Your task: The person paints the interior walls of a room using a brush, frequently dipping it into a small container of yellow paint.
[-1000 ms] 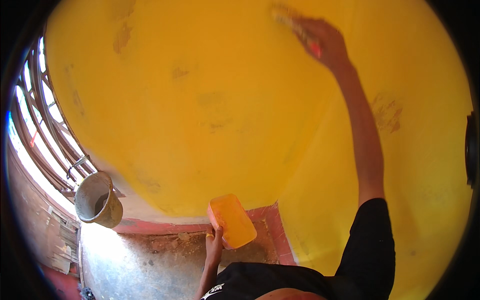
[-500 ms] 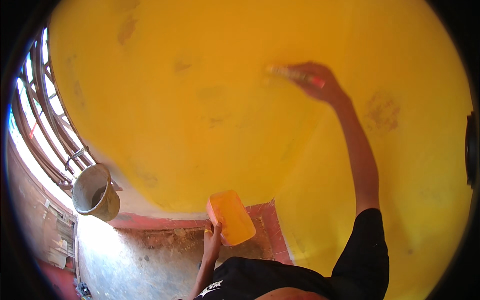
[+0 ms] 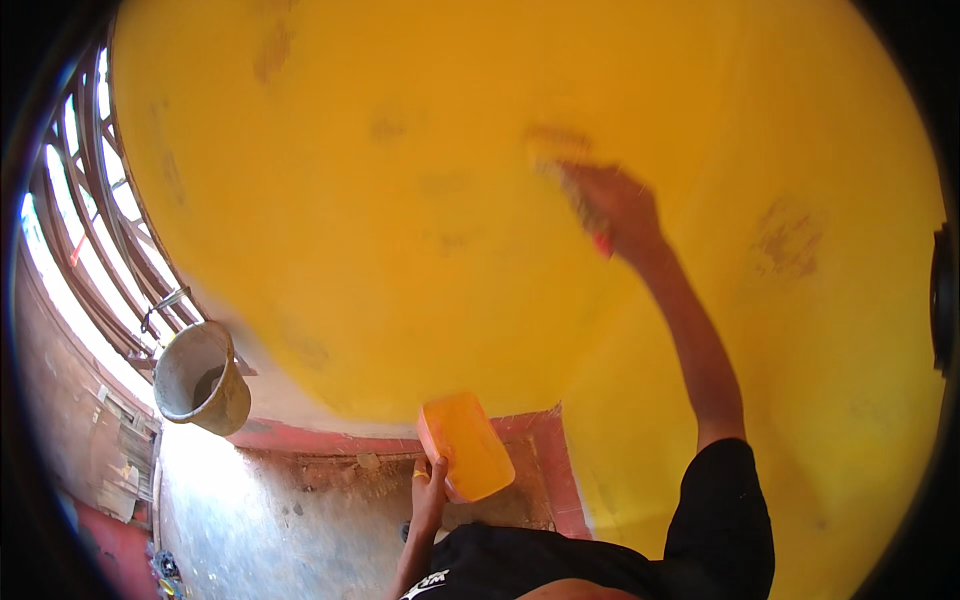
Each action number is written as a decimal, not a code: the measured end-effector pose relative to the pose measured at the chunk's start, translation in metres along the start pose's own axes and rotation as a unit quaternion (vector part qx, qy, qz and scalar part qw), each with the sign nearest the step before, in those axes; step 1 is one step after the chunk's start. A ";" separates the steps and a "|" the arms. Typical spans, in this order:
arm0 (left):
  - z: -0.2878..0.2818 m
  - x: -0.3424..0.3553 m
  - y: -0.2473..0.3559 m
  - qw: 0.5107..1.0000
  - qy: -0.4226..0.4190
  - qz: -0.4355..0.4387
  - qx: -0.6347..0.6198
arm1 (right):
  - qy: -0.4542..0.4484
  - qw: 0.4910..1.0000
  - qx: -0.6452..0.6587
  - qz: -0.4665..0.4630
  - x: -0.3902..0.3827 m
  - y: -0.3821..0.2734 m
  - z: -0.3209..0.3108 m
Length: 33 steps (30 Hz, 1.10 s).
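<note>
Your right hand [image 3: 622, 210]: fingers closed round a blurred brush [image 3: 577, 195], head up at the yellow wall [image 3: 450, 320]; contact unclear. Your left hand [image 3: 429, 490]: thumb at the rim of an orange-yellow container [image 3: 467, 447], gripping it, low, below the brush. Grey bucket [image 3: 232, 405] off left.

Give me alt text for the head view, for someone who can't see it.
The right hand holds a blurred brush at a yellow wall; the left hand holds an orange tub lower down. A bucket is beside a barred opening at far left.
</note>
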<state>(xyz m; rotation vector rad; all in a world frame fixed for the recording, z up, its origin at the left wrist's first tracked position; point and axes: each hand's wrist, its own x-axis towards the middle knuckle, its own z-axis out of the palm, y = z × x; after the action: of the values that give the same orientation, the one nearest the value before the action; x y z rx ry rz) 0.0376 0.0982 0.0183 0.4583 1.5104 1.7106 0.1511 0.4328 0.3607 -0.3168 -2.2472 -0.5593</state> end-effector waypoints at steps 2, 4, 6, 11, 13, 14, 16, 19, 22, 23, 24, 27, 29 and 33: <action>-0.003 -0.002 -0.001 1.000 0.000 -0.010 0.001 | -0.075 0.995 0.056 -0.011 -0.033 -0.029 0.017; 0.001 -0.003 0.005 0.999 -0.004 -0.014 -0.046 | -0.147 0.986 0.080 -0.017 -0.052 -0.036 0.032; -0.001 -0.004 0.007 0.998 -0.002 -0.011 -0.067 | -0.137 0.980 0.136 -0.043 -0.048 -0.040 0.029; -0.003 0.000 0.003 0.997 0.007 0.016 -0.081 | -0.077 0.991 -0.036 -0.104 0.038 0.011 -0.027; 0.002 0.001 0.005 0.996 0.002 0.006 -0.094 | -0.017 0.999 -0.015 -0.031 0.084 0.047 -0.055; 0.002 0.000 0.006 0.995 0.004 0.000 -0.099 | 0.040 0.997 0.047 -0.035 0.109 0.055 -0.066; -0.007 0.002 -0.004 0.999 0.014 0.008 -0.046 | 0.121 0.992 0.043 -0.004 0.153 0.050 -0.093; -0.008 -0.002 -0.002 0.999 0.027 -0.001 -0.047 | 0.186 0.978 -0.093 -0.027 0.178 0.027 -0.118; -0.007 -0.010 0.006 0.998 0.032 -0.014 -0.055 | 0.147 0.979 -0.137 -0.044 0.156 0.021 -0.090; -0.007 -0.010 0.008 0.998 0.034 -0.013 -0.054 | 0.120 0.982 -0.142 -0.038 0.140 0.020 -0.069; -0.006 -0.008 0.009 0.997 0.037 -0.011 -0.064 | 0.099 0.986 -0.123 -0.056 0.118 0.012 -0.049; -0.012 -0.011 0.004 0.996 0.051 -0.011 -0.076 | 0.003 0.994 -0.057 -0.089 0.049 -0.034 0.003; -0.016 -0.007 -0.001 0.996 0.049 -0.005 -0.068 | -0.147 0.987 0.011 -0.069 0.024 -0.060 0.005; -0.021 -0.005 0.000 0.996 0.046 0.015 -0.078 | -0.205 0.974 0.048 -0.084 0.026 -0.055 0.008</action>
<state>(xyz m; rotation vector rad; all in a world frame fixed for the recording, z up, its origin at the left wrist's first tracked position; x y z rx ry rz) 0.0261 0.0808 0.0150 0.3264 1.4266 1.8802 0.1071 0.3903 0.3590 -0.2053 -2.7106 -0.5041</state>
